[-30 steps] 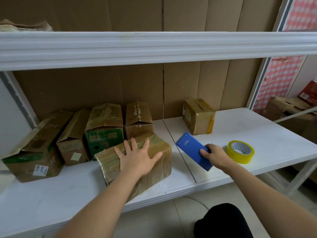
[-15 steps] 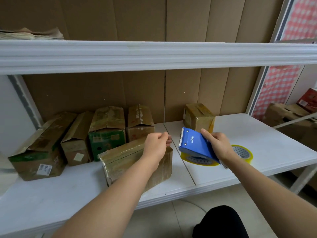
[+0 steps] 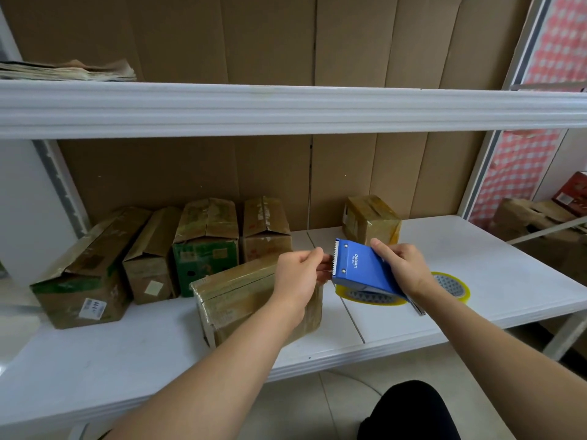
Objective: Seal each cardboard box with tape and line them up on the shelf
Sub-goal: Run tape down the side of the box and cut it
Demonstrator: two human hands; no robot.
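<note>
The person's right hand (image 3: 403, 265) grips a blue plastic tape dispenser (image 3: 362, 268) loaded with a yellowish roll of clear tape (image 3: 368, 295), fingers curled over its far edge, holding it just above the white shelf board (image 3: 476, 249). The left hand (image 3: 298, 274) has its fingertips pinched together right at the dispenser's toothed cutting edge; whether they hold the tape end cannot be told. Directly under the left-hand fingers lies a tape-wrapped brown cardboard box (image 3: 241, 300), near the shelf's front edge. Beyond those fingers, four worn cardboard boxes (image 3: 206, 246) stand in a row against the back. Beyond the right-hand fingers sits a small taped cardboard box (image 3: 370, 217). Behind the right wrist lies a second yellow tape roll (image 3: 452, 285).
</note>
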